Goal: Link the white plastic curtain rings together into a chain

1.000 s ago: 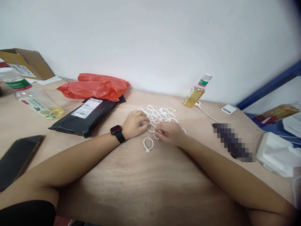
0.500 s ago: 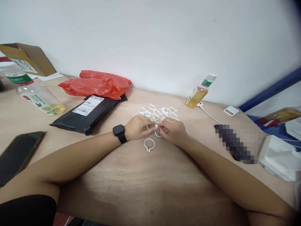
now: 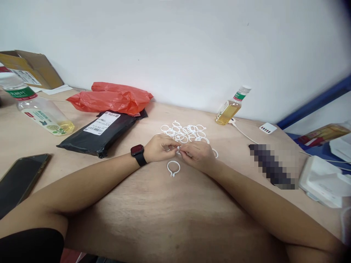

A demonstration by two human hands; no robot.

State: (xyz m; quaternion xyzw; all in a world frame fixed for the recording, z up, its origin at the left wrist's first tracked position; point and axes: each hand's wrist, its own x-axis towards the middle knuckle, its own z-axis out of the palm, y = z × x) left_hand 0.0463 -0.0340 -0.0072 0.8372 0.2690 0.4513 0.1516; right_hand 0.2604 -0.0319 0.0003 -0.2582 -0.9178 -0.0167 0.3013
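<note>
My left hand (image 3: 161,148) and my right hand (image 3: 199,155) meet at the middle of the wooden table (image 3: 175,212), fingertips pinched on a small white ring (image 3: 178,148) that is mostly hidden between them. Just in front of the hands a single white ring with a clip end (image 3: 173,167) lies flat. Behind the hands is a loose pile of several white rings (image 3: 182,132). Another white ring (image 3: 216,153) shows partly at the right side of my right hand. A dark watch is on my left wrist.
At the left are a phone (image 3: 23,182), a tilted bottle (image 3: 41,113), a black parcel (image 3: 102,133), a red plastic bag (image 3: 109,98) and a cardboard box (image 3: 35,69). At the right stand a second bottle (image 3: 230,107), a cable, a white charger (image 3: 268,128), a blurred dark object and a white case (image 3: 320,180).
My right hand has turned and shifted slightly, covering more of the held ring. Another ring now shows beside it. The whole view has moved a little.
</note>
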